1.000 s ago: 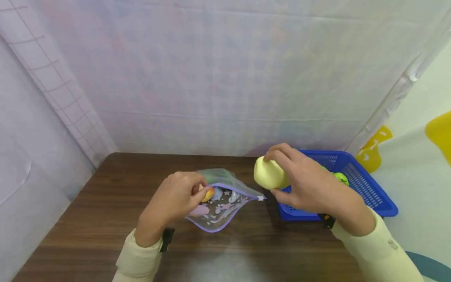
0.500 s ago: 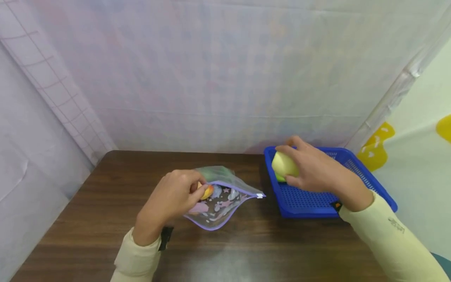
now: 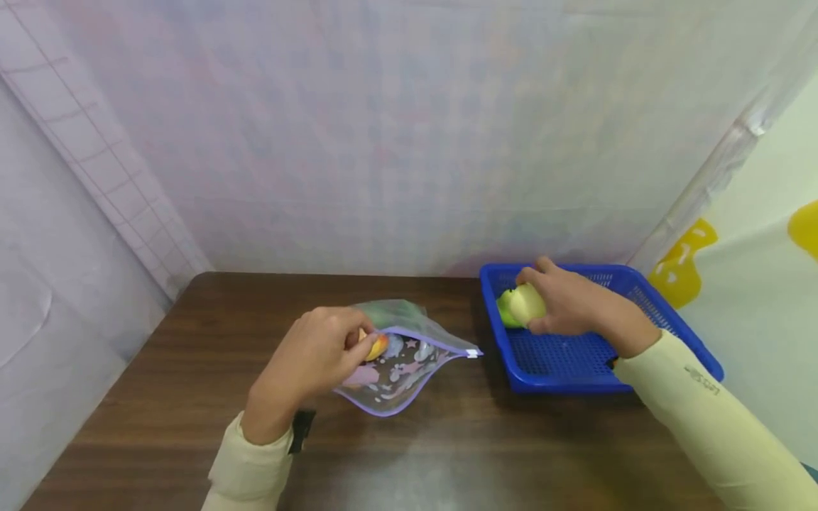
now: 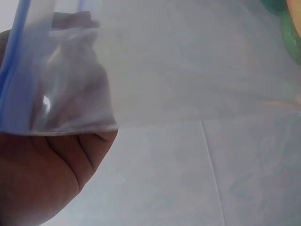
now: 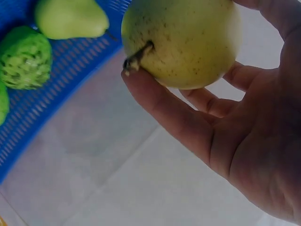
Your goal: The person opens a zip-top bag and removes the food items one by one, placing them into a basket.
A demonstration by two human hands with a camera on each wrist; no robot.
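My left hand [image 3: 313, 355] pinches the left end of a clear zip bag [image 3: 399, 406] with a purple rim, its mouth parted. A yellow-orange fruit [image 3: 377, 348] shows by the fingertips. In the left wrist view the clear film [image 4: 178, 70] covers part of the left hand [image 4: 51, 174]. My right hand [image 3: 569, 298] grips a round pale-yellow pear [image 3: 527, 305] at the left side of a blue basket [image 3: 562, 385]. In the right wrist view, fingers curl round this speckled pear [image 5: 188, 42], its stem showing. A green pear [image 5: 70, 19] and a bumpy green fruit [image 5: 26, 59] lie in the basket.
The bag's white slider [image 3: 471, 353] sits at its right tip, left of the basket. The dark wooden table [image 3: 396, 461] ends at a pale curtain [image 3: 409, 142] behind. Another curtain [image 3: 760, 284] with yellow shapes hangs on the right.
My right hand has carried the pale-yellow pear from between bag and basket rightward, and lower over the basket's left side. My left hand still holds the bag's edge.
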